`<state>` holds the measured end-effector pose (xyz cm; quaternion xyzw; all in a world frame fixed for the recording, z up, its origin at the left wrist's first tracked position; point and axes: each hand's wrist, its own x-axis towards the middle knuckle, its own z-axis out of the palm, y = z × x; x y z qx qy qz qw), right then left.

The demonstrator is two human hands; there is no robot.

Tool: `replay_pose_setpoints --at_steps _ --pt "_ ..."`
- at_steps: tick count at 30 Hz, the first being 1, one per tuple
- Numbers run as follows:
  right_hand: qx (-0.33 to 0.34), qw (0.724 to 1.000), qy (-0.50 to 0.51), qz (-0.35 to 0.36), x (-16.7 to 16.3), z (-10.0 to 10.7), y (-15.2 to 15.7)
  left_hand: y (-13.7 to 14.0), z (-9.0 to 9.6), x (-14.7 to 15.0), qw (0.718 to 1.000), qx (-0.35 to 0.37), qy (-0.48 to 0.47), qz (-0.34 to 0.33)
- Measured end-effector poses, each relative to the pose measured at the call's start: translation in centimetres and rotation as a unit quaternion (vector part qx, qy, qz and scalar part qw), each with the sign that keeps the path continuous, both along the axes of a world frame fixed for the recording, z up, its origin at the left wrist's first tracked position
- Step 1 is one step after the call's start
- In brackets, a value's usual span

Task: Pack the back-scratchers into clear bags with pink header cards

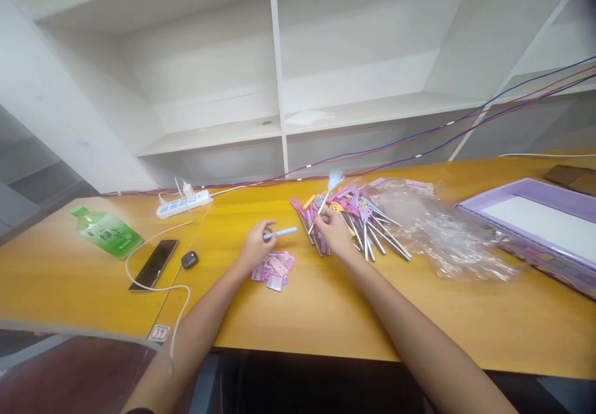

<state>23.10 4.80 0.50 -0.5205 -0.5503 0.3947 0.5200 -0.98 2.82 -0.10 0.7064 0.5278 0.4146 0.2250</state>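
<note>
My left hand [259, 240] is closed around one end of a slim light blue handle [285, 232], which points to the right above the table. In my right hand [331, 226] is a metal rod with a pale blue hand-shaped head, a back scratcher [334, 180], tilted with its head up and away from me. Just beyond and beside that hand lies a pile of back scratchers [365, 212] with pink, purple, yellow and blue heads and silver rods. Small pink and purple printed cards [278, 265] lie in a loose heap below my left hand.
Crumpled clear plastic bags [433, 234] lie right of the pile, beside a purple box [535, 215]. On the left are a green bottle [107, 233], a phone [154, 265], a small black case [189, 259], a power strip [183, 203] and a white cable [186, 305].
</note>
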Motion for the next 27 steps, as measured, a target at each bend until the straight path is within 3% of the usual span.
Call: replay_pose_setpoints --at_steps 5,9,16,21,27 --pt "0.008 0.977 0.214 0.003 0.3 0.6 0.4 0.0 0.6 -0.9 0.963 -0.156 -0.192 -0.104" --pt "-0.016 0.948 0.301 0.099 -0.4 0.5 0.2 -0.5 -0.8 -1.8 0.952 -0.147 -0.261 -0.062" --pt "0.004 0.939 0.325 0.112 -1.5 0.5 -0.7 -0.8 -0.3 -3.4 0.952 -0.093 -0.288 -0.048" --pt "-0.009 0.948 0.295 0.117 -1.5 0.9 -1.2 -1.3 -0.8 -3.1 0.967 -0.115 -0.222 -0.044" --pt "-0.006 0.96 0.249 0.127 -1.6 0.8 -1.7 -1.7 -1.6 -2.0 0.958 -0.134 -0.247 -0.064"
